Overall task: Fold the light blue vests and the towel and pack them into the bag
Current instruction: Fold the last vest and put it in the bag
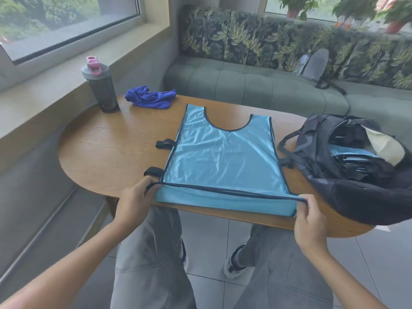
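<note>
With left hand (133,198) and right hand (308,216) each pinching a hem corner of the light blue vest (223,152), carry both grips evenly forward toward the neckline, keeping the trim taut.

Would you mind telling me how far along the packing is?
Done: light blue fabric already shows inside the open bag. In hand: both hands, left and right, pinch the near hem of a vest spread on the table. Left: the towel lies crumpled, unfolded.

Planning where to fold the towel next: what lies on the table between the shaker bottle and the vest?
In the head view, only the crumpled blue towel lies between the shaker bottle and the light blue vest; otherwise bare wooden table.
</note>
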### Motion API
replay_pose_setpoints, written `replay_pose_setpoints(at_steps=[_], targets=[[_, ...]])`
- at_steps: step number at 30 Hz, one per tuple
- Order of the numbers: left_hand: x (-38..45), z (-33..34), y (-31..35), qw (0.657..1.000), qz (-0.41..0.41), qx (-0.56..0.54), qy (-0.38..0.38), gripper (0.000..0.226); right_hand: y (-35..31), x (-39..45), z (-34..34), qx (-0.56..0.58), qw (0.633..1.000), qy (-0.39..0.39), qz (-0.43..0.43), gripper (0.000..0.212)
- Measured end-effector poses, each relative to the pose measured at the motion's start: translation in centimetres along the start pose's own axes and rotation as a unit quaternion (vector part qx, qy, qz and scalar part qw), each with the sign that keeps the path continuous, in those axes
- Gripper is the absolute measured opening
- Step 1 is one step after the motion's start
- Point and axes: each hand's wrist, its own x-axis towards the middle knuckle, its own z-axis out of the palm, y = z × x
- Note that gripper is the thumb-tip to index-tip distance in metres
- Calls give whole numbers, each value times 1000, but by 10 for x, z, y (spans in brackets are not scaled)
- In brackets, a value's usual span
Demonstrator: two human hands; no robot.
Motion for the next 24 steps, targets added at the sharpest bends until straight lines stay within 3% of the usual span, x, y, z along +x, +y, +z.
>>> replay_pose_setpoints(at_steps=[7,14,18,24], targets=[[-7,-9,38,996,25,-47,70,15,-27,1,-6,63,996,51,48,18],[-12,-34,68,997,47,-20,64,18,-51,4,-28,151,972,114,136,27],[-17,-51,73,996,65,-21,54,15,-58,-2,-44,120,980,135,89,27],[-6,-71,75,994,86,-3,71,16,-68,-3,-61,43,994,84,-53,24]])
